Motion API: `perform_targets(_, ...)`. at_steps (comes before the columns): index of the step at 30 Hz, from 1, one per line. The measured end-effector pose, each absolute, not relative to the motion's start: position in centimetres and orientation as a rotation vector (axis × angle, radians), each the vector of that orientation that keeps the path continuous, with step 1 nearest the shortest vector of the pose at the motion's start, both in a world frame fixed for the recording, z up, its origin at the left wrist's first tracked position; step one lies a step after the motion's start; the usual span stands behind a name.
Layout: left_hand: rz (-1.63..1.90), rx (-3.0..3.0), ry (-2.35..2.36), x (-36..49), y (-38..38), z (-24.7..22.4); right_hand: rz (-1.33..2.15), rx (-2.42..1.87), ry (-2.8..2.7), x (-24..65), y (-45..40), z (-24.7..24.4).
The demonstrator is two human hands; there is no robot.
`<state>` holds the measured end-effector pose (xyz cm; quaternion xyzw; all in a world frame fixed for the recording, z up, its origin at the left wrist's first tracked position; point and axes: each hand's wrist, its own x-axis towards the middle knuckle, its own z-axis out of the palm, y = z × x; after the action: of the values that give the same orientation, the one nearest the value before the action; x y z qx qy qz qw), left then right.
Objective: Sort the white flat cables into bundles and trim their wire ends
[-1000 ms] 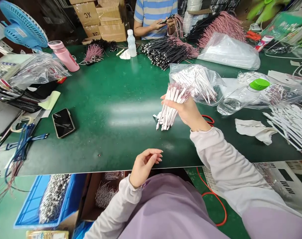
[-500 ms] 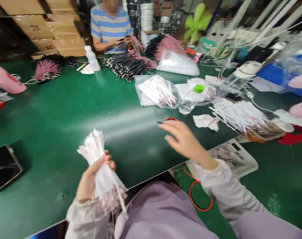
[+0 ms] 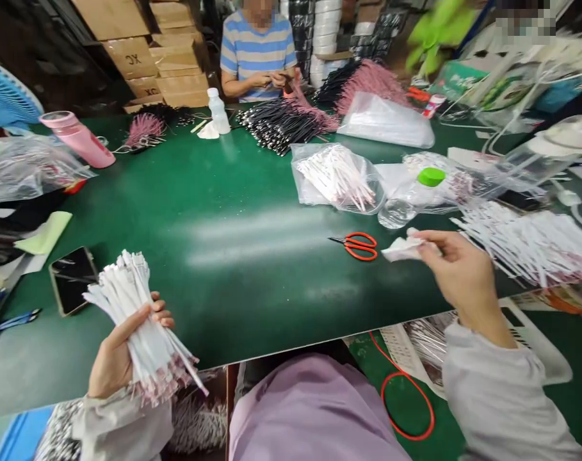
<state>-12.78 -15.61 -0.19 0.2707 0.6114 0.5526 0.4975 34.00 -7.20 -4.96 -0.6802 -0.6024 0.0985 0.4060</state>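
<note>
My left hand (image 3: 127,346) is wrapped round a thick bundle of white cables (image 3: 144,326), with pale connector ends at the top and pinkish ends below. The bundle tilts over the near left of the table. At the right, my right hand (image 3: 463,272) pinches a crumpled white tissue (image 3: 403,248) between thumb and fingers. Just left of the tissue lies a pair of scissors (image 3: 361,246) with red handles, its dark blades pointing left. Beyond my right hand a loose pile of white cables (image 3: 535,243) is spread on the table.
A phone (image 3: 73,280) lies by the cable bundle. Bagged white cables (image 3: 336,176), a green-capped bottle (image 3: 400,211) and black cables (image 3: 281,121) are further back. A pink tumbler (image 3: 79,139) stands far left. A person in a striped shirt (image 3: 258,48) sits opposite, handling cables.
My right hand has moved right, from above the scissors to the tissue, and now grips it. The scissors have come into full sight. The view has shifted; my left hand still holds the bundle.
</note>
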Motion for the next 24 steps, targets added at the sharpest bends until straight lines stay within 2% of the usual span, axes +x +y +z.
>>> perform_targets(3, 1.409, 0.318, 1.272, -13.4, -15.9, -0.7, 0.165, -1.582, -1.783, 26.8, -8.6, -7.2)
perform_targets(9, 1.322, 0.456, 1.37, -14.6, -16.1, -2.4, 0.188, -1.53, -2.122, 19.3, -7.4, -12.0)
perform_targets(14, 1.351, 0.464, 1.365, -15.9, -17.0, -3.2, 0.335, -1.617, -2.103, 18.2, 0.2, -11.4)
perform_targets(20, 1.398, 0.355, 1.501, -18.4, -15.8, -2.5, 0.488, -1.316, -2.216, 12.7, 10.0, -10.4)
perform_targets(24, 1.265, 0.421, 1.704, -21.6, -13.0, -2.6, 0.588, -1.051, -2.342, 8.6, 10.4, -9.7)
